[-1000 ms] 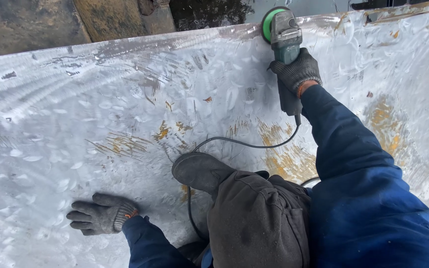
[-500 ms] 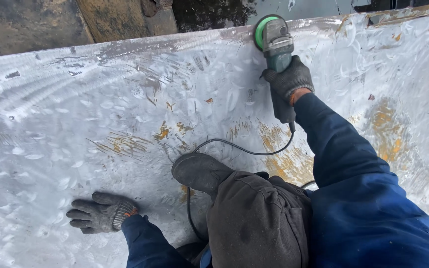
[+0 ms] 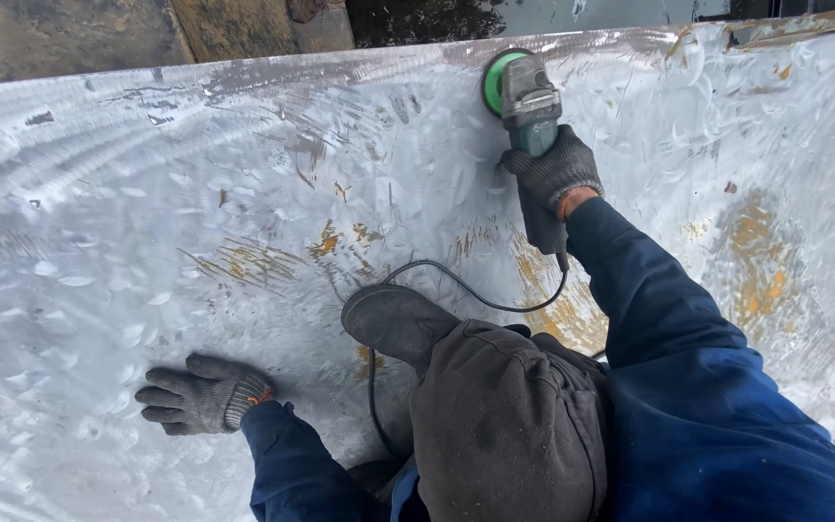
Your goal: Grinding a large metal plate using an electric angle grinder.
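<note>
**Angle grinder at the far edge of the steel plate, one-handed**

The angle grinder (image 3: pixel 526 101), green-bodied with a green disc guard, sits close to the far edge of the big metal plate (image 3: pixel 128 222), a little right of the middle of that edge, its disc end pointing away from the person. The right hand (image 3: pixel 555 172), in a dark knit glove, is clamped around the tool's body behind the head; the right arm runs out nearly straight in a blue sleeve. The left hand (image 3: pixel 195 394), gloved as well, lies flat on the plate toward the near edge, fingers spread, holding nothing and propping the body. A knee in dark trousers and a boot (image 3: pixel 393 319) rest on the plate between the two arms.

The risks, as I judge them: a one-handed grip at full reach gives little hold if the disc catches, so the tool could kick sideways. The black cable (image 3: pixel 456 282) loops across the plate just beside the boot and could snag on it. The far edge is near, so the disc might run off it. Rust patches (image 3: pixel 761 275) remain toward the right edge.
</note>
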